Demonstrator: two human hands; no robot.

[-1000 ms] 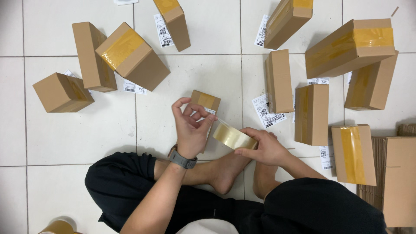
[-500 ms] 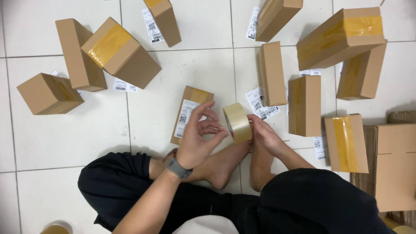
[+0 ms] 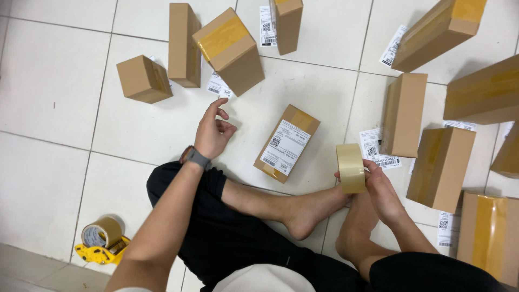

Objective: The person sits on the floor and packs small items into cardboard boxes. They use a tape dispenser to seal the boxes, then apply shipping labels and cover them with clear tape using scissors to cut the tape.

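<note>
— Brown boxes everywhere! Which one is being worked on?

— The small box [image 3: 287, 142] in the middle of the floor [image 3: 48, 119], just past the person's feet. It lies flat, with a white label stuck on top and a strip of tape across its far end.

— So is that one done?

— It looks done to me. It is shut, taped and has its label. No hand is touching it.

— What are the hands doing?

— The right hand [image 3: 381, 190] has a closed grip on a tape roll [image 3: 350, 167], holding it up on its edge, just right of the box. The left hand [image 3: 212, 131] is open and holds nothing. Its fingers are loosely curled, above the floor to the left of the box.

— What about the other boxes?

— Lots of them are taped already. One far box [image 3: 228, 50] has a wide tape band on top, and one at the near right [image 3: 491, 236] does too. But I see no labels stuck on them. Loose labels lie on the floor beside them, like the one [image 3: 377, 147] just right of the roll.

— So much is left?

— I think so. The boxes seem closed, but most labels are not on yet. Some boxes stand with a side hidden, so I cannot tell for all.

— And that yellow thing, near left?

— A tape holder [image 3: 102, 242] with another roll, lying on the floor, well apart from both hands.
</note>
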